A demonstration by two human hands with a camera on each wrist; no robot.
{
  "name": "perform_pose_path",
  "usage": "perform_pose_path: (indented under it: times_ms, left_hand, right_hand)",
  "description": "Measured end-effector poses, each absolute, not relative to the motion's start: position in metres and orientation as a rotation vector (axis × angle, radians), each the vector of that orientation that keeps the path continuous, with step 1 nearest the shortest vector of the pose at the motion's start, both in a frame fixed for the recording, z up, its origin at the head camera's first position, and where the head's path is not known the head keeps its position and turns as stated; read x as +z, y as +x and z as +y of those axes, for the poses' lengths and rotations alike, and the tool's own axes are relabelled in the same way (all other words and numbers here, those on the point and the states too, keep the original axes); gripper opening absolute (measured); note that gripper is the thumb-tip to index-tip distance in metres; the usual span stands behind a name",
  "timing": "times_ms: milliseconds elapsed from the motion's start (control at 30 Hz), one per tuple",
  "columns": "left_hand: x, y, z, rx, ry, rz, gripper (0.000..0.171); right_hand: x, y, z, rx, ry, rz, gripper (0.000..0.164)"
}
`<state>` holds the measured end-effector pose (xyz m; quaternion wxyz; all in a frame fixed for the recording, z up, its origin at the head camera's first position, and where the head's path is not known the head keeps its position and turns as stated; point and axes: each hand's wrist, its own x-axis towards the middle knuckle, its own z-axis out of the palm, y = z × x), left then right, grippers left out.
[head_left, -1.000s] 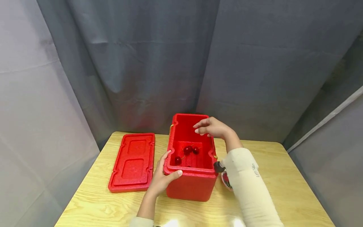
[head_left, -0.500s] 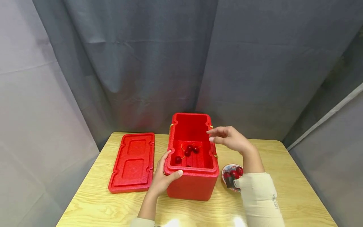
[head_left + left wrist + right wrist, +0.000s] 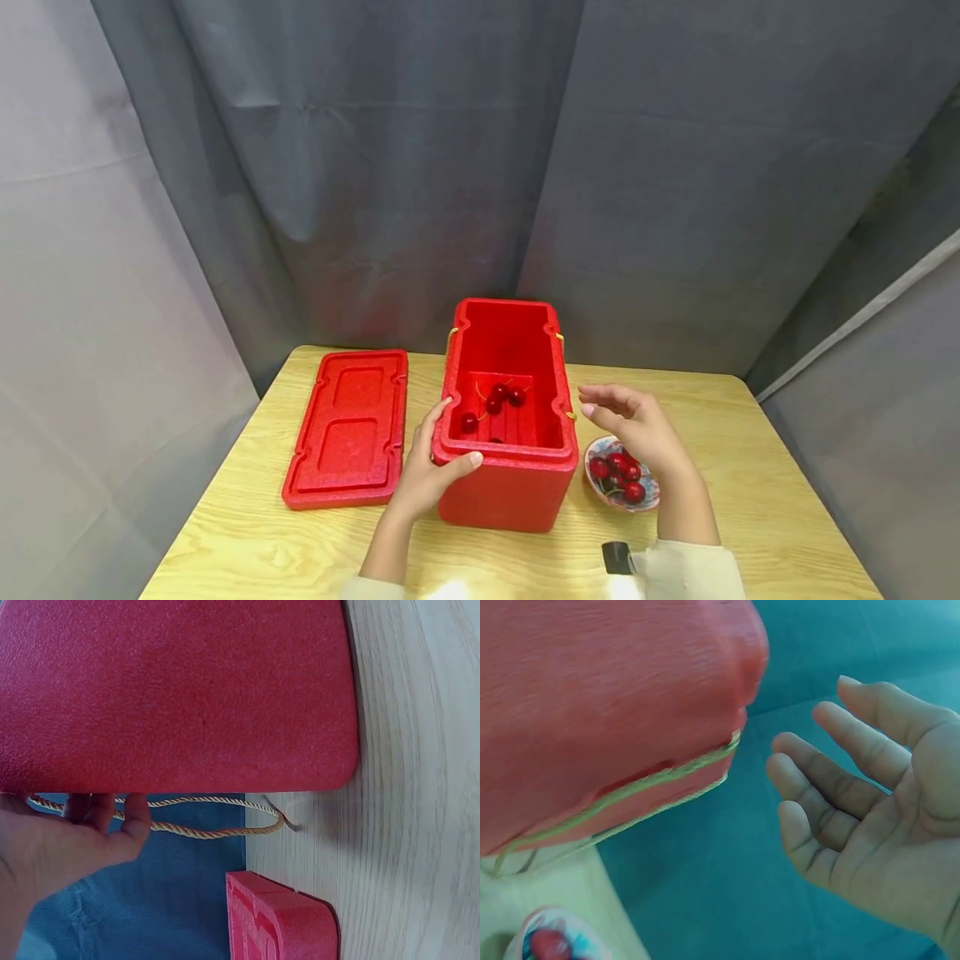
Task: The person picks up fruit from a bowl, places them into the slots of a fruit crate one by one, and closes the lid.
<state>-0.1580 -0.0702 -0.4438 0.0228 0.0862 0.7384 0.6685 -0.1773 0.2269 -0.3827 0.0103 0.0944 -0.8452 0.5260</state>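
Note:
A red foam box (image 3: 507, 496) stands lidless on the table, with several dark cherries (image 3: 517, 396) on its floor. My left hand (image 3: 429, 475) holds its near left corner, thumb on the front rim and fingers along the left side; in the left wrist view those fingers bend beside a gold rope handle (image 3: 199, 832). Just right of the box, my right hand (image 3: 637, 427) hovers in the air, touching nothing; the right wrist view shows its palm bare and its fingers loosely bent. Below it, a small patterned bowl (image 3: 651, 497) holds several cherries (image 3: 634, 492), partly covered by the hand.
The red lid (image 3: 348, 433) lies flat on the wooden table (image 3: 757, 500), left of the box. A grey curtain (image 3: 420, 167) hangs right behind the table's back edge. A second rope handle (image 3: 630, 789) runs along the box's right side.
My right hand has drawn back from above the box, over its right rim and down toward the bowl, which is now uncovered for the most part. The left hand has stayed put.

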Motion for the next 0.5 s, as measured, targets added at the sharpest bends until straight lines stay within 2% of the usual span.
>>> perform_pose_path:
  times_ms: [133,367,500]
  left_hand:
    - [-0.445,-0.159,-0.069,2.081,0.28,2.275,0.084]
    - [-0.477,-0.174,-0.07,2.1,0.27,2.289,0.084]
    - [-0.479,-0.174,-0.071,2.102,0.276,2.326,0.083]
  right_hand:
    - [-0.399,-0.168,0.238,1.578,0.197,-2.636,0.035]
    - [-0.424,-0.159,0.254,1.589,-0.021,-2.57,0.04]
    - [-0.44,-0.156,0.262,1.626,-0.141,-2.477,0.04]
